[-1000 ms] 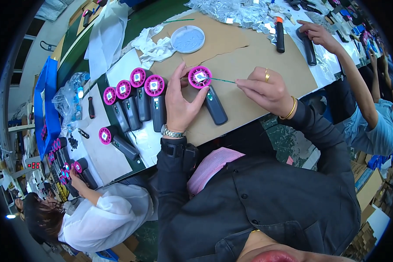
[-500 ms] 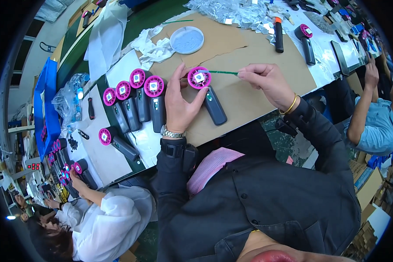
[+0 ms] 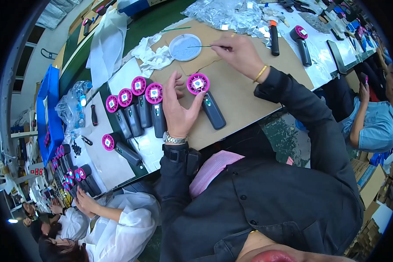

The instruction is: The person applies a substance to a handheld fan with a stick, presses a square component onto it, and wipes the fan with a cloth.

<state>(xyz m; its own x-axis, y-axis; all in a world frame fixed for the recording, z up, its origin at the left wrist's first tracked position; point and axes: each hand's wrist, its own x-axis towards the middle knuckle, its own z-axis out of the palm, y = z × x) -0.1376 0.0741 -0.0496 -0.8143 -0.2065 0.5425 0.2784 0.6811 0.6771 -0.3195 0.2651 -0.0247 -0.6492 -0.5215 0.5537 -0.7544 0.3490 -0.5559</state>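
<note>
My right hand point(image 3: 236, 51) pinches a thin green stick point(image 3: 204, 46), its tip over the round white dish point(image 3: 185, 57) holding a greyish-white smear. A handheld fan point(image 3: 214, 111) with a pink round head and dark grey handle lies on brown cardboard. A white square with a grey spot sits in the middle of its head. Beside it my left hand point(image 3: 179, 109) is open, fingers apart, with the thumb at the fan's neck; whether it touches cannot be told. Several similar fans point(image 3: 158, 115) lie left of that hand, and one more fan point(image 3: 127, 151) lies nearer me.
Crumpled white cloth point(image 3: 150, 54) lies left of the dish. Beyond are clear plastic bags point(image 3: 227, 17) and an orange-and-black tool point(image 3: 274, 38). Another fan point(image 3: 303, 48) lies at right, a screwdriver point(image 3: 94, 115) at left. A co-worker in white point(image 3: 126, 218) sits at left, another in blue point(image 3: 373, 122) at right.
My right hand has carried the green stick from the fan's head up and left to the dish. My left fingers have loosened from around the fan's head; the fan stays about in place.
</note>
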